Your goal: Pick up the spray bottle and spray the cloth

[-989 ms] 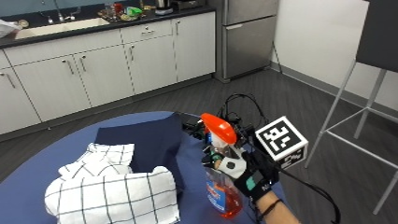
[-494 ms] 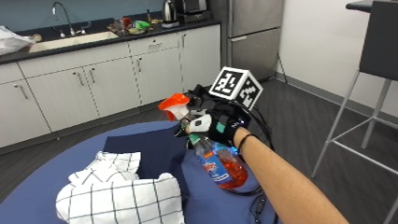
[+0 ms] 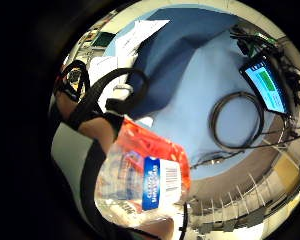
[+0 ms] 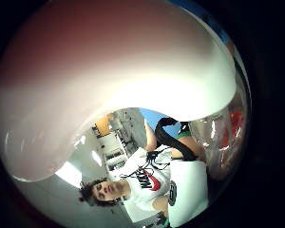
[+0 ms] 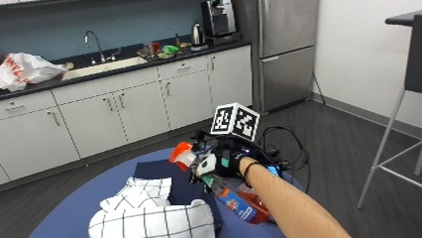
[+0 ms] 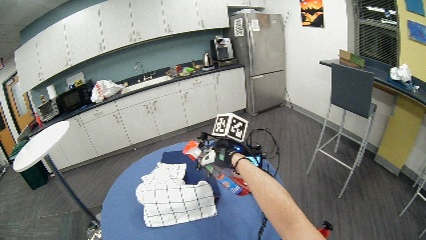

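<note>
Your right hand [image 5: 227, 162] gripped the spray bottle [image 5: 224, 191] aloft, tilted; its orange nozzle [image 5: 180, 152] pointed toward the table's far-left edge. The checked cloth [image 5: 155, 218] lay below, left of it.

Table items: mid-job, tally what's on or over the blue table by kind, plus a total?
Spray bottle: 1, held over the table by the gloved right hand.
White checked cloth: 1, crumpled.
Dark blue cloth: 1, under the checked one.
Coiled black cable: 1.
Small screen device: 1.
Total: 5.
</note>
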